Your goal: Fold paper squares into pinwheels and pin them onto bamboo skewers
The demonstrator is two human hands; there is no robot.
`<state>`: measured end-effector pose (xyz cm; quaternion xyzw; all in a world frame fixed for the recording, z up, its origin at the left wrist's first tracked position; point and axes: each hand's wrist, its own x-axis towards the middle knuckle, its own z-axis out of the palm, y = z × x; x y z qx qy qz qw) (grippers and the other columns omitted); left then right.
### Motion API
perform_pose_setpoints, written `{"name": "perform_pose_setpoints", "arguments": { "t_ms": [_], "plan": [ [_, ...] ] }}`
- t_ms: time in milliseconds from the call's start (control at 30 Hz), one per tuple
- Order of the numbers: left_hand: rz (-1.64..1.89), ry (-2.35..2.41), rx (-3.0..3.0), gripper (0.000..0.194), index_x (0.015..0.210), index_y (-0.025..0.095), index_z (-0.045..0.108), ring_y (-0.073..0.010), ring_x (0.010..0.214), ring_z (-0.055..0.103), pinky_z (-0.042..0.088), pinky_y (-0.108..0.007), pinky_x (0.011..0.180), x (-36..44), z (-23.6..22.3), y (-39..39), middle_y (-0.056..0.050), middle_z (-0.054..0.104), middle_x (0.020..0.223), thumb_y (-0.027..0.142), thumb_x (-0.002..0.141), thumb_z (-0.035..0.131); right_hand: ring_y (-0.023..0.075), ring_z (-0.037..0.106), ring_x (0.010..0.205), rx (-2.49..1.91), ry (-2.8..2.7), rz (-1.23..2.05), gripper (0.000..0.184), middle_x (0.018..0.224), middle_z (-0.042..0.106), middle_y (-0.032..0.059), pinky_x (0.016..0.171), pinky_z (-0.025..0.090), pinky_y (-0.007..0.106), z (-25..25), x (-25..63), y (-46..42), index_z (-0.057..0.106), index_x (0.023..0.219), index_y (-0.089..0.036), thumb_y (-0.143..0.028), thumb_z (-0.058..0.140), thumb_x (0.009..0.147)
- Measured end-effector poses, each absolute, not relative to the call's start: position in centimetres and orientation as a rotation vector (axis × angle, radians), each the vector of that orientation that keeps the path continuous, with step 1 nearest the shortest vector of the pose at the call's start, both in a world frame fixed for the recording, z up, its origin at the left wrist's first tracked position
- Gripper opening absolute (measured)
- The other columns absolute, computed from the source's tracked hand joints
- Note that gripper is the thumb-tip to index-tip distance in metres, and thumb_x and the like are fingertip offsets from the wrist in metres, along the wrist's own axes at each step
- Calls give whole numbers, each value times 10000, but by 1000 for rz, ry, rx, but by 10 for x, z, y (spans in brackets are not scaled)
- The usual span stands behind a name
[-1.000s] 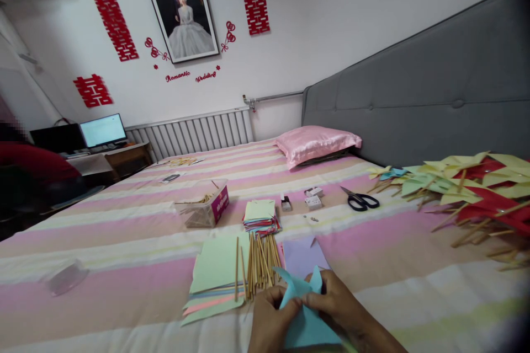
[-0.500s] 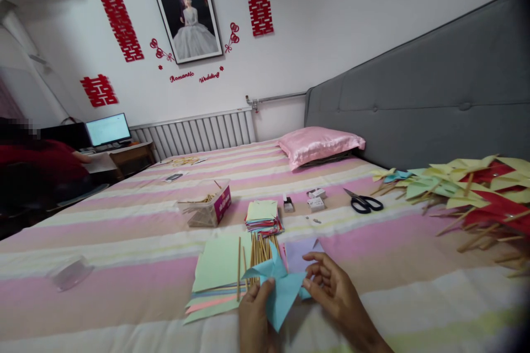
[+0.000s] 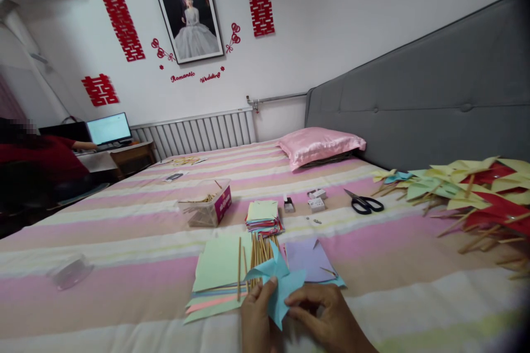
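Note:
A light blue paper pinwheel (image 3: 282, 287) is held up above the bed, its blades partly folded. My left hand (image 3: 257, 309) pinches it from the left, thumb pressed on its middle. My right hand (image 3: 325, 311) has thumb and forefinger closed on its lower right edge. Behind it lie a bundle of thin wooden sticks (image 3: 260, 248), a stack of green and other coloured sheets (image 3: 221, 262) on the left, and purple paper (image 3: 308, 259) on the right. A pile of small cut paper squares (image 3: 263, 212) sits farther back.
Black-handled scissors (image 3: 364, 202), small white boxes (image 3: 317, 202) and a clear plastic tub (image 3: 209, 207) with sticks lie on the striped bed. Finished pinwheels (image 3: 476, 187) heap at the right, near a pink pillow (image 3: 321, 144). A person in red (image 3: 49, 160) sits by a monitor at far left.
My right hand has moved down and left, from the pinwheel's right blade to its lower edge, uncovering the purple paper. The seated person's arm has reached toward the desk.

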<state>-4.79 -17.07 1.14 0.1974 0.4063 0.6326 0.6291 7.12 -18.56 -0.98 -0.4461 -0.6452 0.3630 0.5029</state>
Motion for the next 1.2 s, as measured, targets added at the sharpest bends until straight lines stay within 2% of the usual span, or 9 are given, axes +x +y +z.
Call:
{"name": "perform_pose_setpoints", "arguments": {
  "t_ms": [67, 200, 300, 433, 600, 833, 1033, 1200],
  "plan": [
    [1447, 935, 467, 174, 551, 135, 609, -102, 456, 575, 461, -193, 478, -47, 6, -169, 16, 634, 472, 151, 513, 777, 163, 620, 577, -1065, -1504, 913, 95, 622, 710, 38, 547, 457, 224, -7, 71, -185, 723, 693, -181, -261, 671, 699],
    [1426, 938, 510, 156, 590, 134, 635, -88, 423, 538, 421, -184, 436, -45, -3, -168, 29, 606, 461, 203, 551, 769, 152, 592, 543, -1019, -1363, 1067, 215, 584, 676, 31, 513, 438, 219, -3, 70, -185, 669, 641, -168, -355, 634, 741],
    [1436, 962, 569, 165, 555, 135, 631, -93, 442, 549, 437, -191, 461, -44, -6, -167, 29, 603, 464, 213, 544, 776, 153, 586, 533, -1024, -1249, 1111, 244, 562, 651, 25, 507, 434, 224, -6, 68, -182, 616, 638, -165, -386, 632, 739],
    [1409, 1012, 655, 199, 562, 132, 661, -107, 477, 562, 462, -213, 513, -45, -7, -167, 5, 633, 497, 270, 511, 794, 147, 587, 511, -1063, -1175, 1131, 260, 541, 636, 18, 481, 420, 217, -12, 68, -179, 567, 645, -168, -404, 639, 730],
    [1415, 1084, 726, 252, 512, 115, 663, -92, 444, 525, 408, -180, 460, -44, -9, -165, -3, 620, 455, 316, 471, 810, 119, 548, 454, -1098, -1134, 1087, 285, 512, 592, -3, 417, 373, 196, -15, 68, -178, 532, 618, -171, -413, 649, 715],
    [1474, 1115, 832, 263, 497, 114, 694, -102, 432, 494, 387, -197, 459, -40, -2, -168, -10, 601, 418, 352, 467, 799, 116, 543, 445, -1063, -1082, 1109, 284, 529, 561, -11, 414, 421, 200, -13, 68, -176, 550, 574, -170, -399, 687, 671],
    [1477, 1192, 983, 288, 496, 125, 697, -130, 501, 529, 401, -206, 512, -43, -1, -168, -29, 639, 470, 402, 490, 778, 160, 586, 595, -1064, -1161, 1014, 271, 730, 586, 59, 518, 491, 242, -13, 73, -175, 629, 560, -130, -366, 680, 681],
    [1444, 1243, 1073, 298, 512, 131, 704, -116, 457, 482, 369, -212, 474, -44, -7, -166, -11, 599, 449, 424, 514, 755, 258, 614, 820, -1151, -1237, 946, 263, 778, 627, 115, 621, 496, 277, -13, 77, -173, 647, 565, -129, -359, 662, 693]
  ]
}}
